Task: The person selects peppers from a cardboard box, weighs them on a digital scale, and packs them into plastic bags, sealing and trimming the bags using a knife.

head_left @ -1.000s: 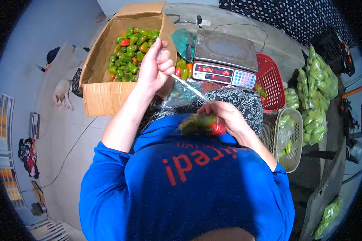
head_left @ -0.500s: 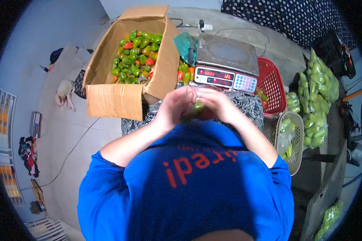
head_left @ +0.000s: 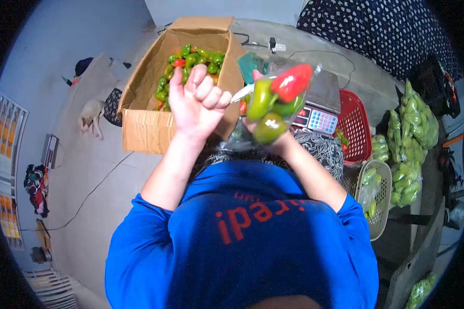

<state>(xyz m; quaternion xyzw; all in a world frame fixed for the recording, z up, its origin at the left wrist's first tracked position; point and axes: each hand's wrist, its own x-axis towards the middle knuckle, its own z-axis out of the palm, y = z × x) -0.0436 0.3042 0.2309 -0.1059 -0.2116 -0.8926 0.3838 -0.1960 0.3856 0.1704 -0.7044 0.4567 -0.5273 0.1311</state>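
Observation:
A clear plastic bag of green and red peppers (head_left: 270,105) is raised in front of my chest, tilted, with a glossy red pepper at its top. My right hand (head_left: 279,141) is behind and under the bag, holding it; most of its fingers are hidden by the peppers. My left hand (head_left: 200,100) is to the left of the bag, fingers curled, with the bag's pale twisted neck (head_left: 241,93) running out from its little-finger side. Behind my left hand stands an open cardboard box (head_left: 149,129) holding many loose green and red peppers (head_left: 203,55).
A digital scale (head_left: 317,121) is behind the bag, partly covered. To its right are a red plastic basket (head_left: 363,116) and a pale basket (head_left: 381,206) with bagged green vegetables. More filled bags (head_left: 412,118) lie farther right. An animal (head_left: 91,116) lies on the floor at left.
My hands were close together low before the scale. The bag of peppers has come up into view in my right hand, and my left hand has moved left toward the box.

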